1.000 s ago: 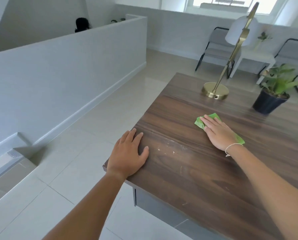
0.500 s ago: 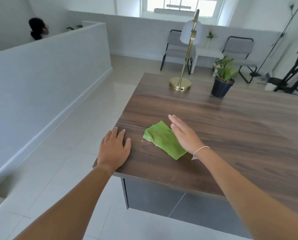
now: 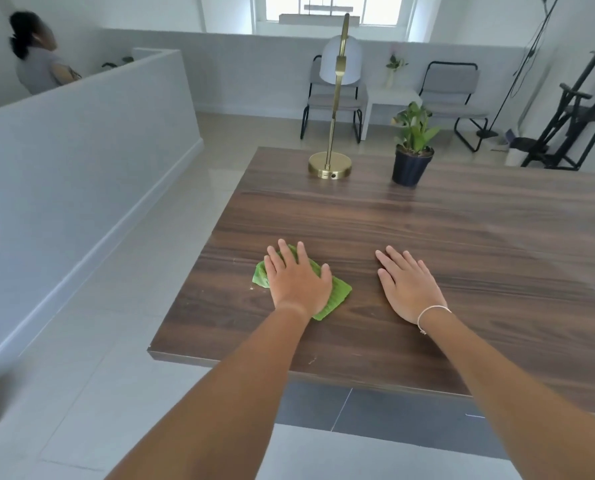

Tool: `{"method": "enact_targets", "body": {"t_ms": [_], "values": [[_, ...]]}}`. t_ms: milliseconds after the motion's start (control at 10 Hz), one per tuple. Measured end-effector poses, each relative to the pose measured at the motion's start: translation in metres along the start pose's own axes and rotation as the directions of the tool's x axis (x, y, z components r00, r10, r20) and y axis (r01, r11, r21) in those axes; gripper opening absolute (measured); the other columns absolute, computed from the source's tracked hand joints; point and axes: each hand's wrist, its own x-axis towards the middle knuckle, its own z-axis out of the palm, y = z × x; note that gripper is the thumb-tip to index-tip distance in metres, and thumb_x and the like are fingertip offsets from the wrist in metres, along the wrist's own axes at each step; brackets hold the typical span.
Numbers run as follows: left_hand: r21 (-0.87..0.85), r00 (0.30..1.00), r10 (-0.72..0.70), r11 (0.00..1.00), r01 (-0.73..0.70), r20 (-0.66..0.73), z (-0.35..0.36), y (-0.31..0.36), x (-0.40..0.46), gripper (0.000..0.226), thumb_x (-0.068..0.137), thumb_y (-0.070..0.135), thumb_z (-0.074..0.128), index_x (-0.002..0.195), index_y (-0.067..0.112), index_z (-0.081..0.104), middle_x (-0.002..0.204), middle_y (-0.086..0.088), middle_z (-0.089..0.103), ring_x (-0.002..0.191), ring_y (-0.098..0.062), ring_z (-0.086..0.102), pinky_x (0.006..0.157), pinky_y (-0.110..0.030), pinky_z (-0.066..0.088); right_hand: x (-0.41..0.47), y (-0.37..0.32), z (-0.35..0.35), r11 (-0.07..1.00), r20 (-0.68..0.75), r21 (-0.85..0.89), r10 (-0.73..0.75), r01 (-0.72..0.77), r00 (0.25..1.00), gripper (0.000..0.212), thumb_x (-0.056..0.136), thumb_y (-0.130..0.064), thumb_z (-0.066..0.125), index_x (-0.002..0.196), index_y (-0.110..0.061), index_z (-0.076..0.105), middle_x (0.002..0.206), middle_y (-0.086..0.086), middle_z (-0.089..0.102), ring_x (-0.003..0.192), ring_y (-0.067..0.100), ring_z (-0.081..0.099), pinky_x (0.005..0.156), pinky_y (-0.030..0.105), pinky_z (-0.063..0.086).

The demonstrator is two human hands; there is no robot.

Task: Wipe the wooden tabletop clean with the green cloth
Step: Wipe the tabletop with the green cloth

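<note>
The dark wooden tabletop (image 3: 427, 230) fills the middle and right of the head view. A folded green cloth (image 3: 337, 294) lies near its left front corner. My left hand (image 3: 297, 280) presses flat on the cloth with fingers spread, covering most of it. My right hand (image 3: 408, 284) rests palm down on the bare wood to the right of the cloth, a thin bracelet at the wrist, and holds nothing. A few pale crumbs (image 3: 251, 288) sit by the cloth's left edge.
A brass lamp (image 3: 330, 165) and a potted plant (image 3: 412, 166) stand at the table's far side. A low grey wall (image 3: 81, 150) runs along the left, with a person (image 3: 36, 60) behind it. Chairs (image 3: 334, 98) and a black rack (image 3: 580, 112) line the back.
My right hand has let go of the cloth and moved right onto bare wood. My left hand has left the table corner and now covers the cloth.
</note>
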Motion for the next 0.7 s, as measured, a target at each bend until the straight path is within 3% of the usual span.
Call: {"method": "enact_targets", "body": {"t_ms": [400, 500, 700], "values": [[0.122, 0.999, 0.008, 0.993, -0.003, -0.047, -0.038, -0.134, 0.017, 0.075, 0.091, 0.055, 0.025, 0.148, 0.01, 0.007, 0.159, -0.011, 0.007, 0.146, -0.031, 0.004, 0.119, -0.042, 0.005, 0.002, 0.0, 0.003, 1.0, -0.011, -0.027, -0.007, 0.007, 1.0, 0.049, 0.099, -0.034, 0.023, 0.148, -0.028, 0.021, 0.159, -0.004, 0.015, 0.146, 0.023, 0.012, 0.119, 0.038, 0.009], [0.137, 0.996, 0.091, 0.987, -0.089, -0.008, -0.037, -0.133, 0.037, 0.073, 0.092, 0.055, 0.024, 0.149, 0.013, 0.006, 0.16, -0.009, 0.004, 0.147, -0.028, 0.002, 0.119, -0.04, 0.003, 0.003, 0.001, 0.005, 1.0, -0.017, -0.03, -0.002, 0.001, 1.0, 0.049, 0.099, -0.034, 0.024, 0.148, -0.028, 0.021, 0.159, -0.005, 0.015, 0.146, 0.023, 0.012, 0.119, 0.038, 0.008], [0.147, 0.995, 0.097, 0.985, -0.094, -0.016, -0.036, -0.127, 0.082, 0.072, 0.092, 0.055, 0.024, 0.149, 0.013, 0.009, 0.159, -0.009, 0.006, 0.146, -0.029, 0.003, 0.119, -0.041, 0.004, 0.006, 0.004, 0.008, 1.0, -0.04, -0.021, -0.001, 0.0, 0.999, 0.048, 0.099, -0.035, 0.025, 0.147, -0.031, 0.022, 0.158, -0.007, 0.016, 0.147, 0.02, 0.011, 0.119, 0.037, 0.008]]}}
